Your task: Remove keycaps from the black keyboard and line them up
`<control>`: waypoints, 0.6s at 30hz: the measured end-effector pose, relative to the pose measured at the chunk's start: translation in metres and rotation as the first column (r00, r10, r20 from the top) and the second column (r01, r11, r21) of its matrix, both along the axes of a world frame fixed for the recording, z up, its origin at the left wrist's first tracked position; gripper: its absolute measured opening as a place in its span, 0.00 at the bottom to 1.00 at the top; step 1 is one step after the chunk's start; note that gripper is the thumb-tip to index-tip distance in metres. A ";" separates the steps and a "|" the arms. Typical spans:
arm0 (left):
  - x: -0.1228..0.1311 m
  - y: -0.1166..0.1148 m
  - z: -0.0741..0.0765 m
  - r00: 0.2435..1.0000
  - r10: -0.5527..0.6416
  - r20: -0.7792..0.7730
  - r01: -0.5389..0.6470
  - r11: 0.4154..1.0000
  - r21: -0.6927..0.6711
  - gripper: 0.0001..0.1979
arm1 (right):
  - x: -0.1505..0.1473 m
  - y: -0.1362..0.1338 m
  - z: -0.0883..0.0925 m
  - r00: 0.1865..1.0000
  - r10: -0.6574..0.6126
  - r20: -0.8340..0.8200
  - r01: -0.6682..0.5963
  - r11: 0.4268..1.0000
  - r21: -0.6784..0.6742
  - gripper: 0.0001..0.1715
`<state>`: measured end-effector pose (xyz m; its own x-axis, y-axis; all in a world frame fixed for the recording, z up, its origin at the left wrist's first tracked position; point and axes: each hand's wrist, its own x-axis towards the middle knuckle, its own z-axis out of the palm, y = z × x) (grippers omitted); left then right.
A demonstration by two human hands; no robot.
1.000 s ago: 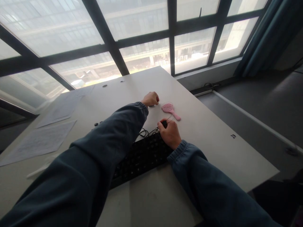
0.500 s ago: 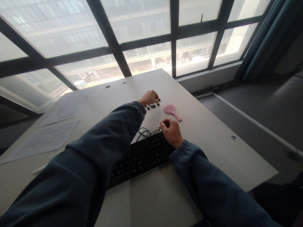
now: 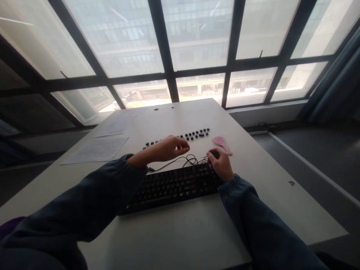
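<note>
A black keyboard (image 3: 174, 185) lies on the white table (image 3: 267, 180), its cable (image 3: 185, 160) coiled behind it. A row of loose black keycaps (image 3: 194, 134) sits further back. My left hand (image 3: 165, 149) hovers above the table between the keycaps and the keyboard, fingers curled together; what it holds, if anything, is hidden. My right hand (image 3: 221, 163) rests at the keyboard's far right corner, closed around a small dark object that looks like a keycap puller. A pink brush (image 3: 221, 143) lies just beyond it.
Sheets of paper (image 3: 97, 149) lie at the table's left side, more paper (image 3: 115, 125) behind them. Large windows (image 3: 197, 45) rise behind the table. A blue curtain (image 3: 334, 86) hangs at the right. Grey floor lies to the right of the table.
My left hand has drawn back from the keycap row toward the keyboard, leaving the keycaps in view. The camera has turned left and up. My right hand has stayed at the keyboard corner.
</note>
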<state>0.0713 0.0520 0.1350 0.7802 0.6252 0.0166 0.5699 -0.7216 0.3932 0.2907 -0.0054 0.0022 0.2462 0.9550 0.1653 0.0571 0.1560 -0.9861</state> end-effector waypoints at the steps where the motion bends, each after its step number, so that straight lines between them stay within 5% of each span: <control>1: -0.012 -0.011 -0.005 1.000 0.005 0.004 -0.005 1.000 -0.024 0.14 | -0.002 -0.003 0.002 1.000 0.024 -0.001 -0.024 1.000 0.006 0.15; 5: -0.040 -0.038 -0.042 0.990 0.088 0.106 -0.081 0.995 -0.065 0.12 | -0.011 -0.013 0.005 0.992 0.121 0.017 -0.121 0.993 0.010 0.16; 10: -0.032 -0.045 -0.083 0.895 0.261 0.363 -0.162 0.946 -0.279 0.16 | -0.028 -0.026 0.008 0.956 0.292 0.024 -0.292 0.956 0.012 0.16; 13: -0.021 -0.050 -0.086 0.862 0.229 0.452 -0.067 0.936 -0.346 0.15 | -0.036 -0.033 0.011 0.920 0.392 -0.018 -0.393 0.920 -0.011 0.15; 18: -0.018 -0.058 -0.077 0.841 0.169 0.513 -0.051 0.970 -0.236 0.08 | -0.035 -0.035 0.009 0.858 0.491 -0.148 -0.499 0.867 -0.014 0.17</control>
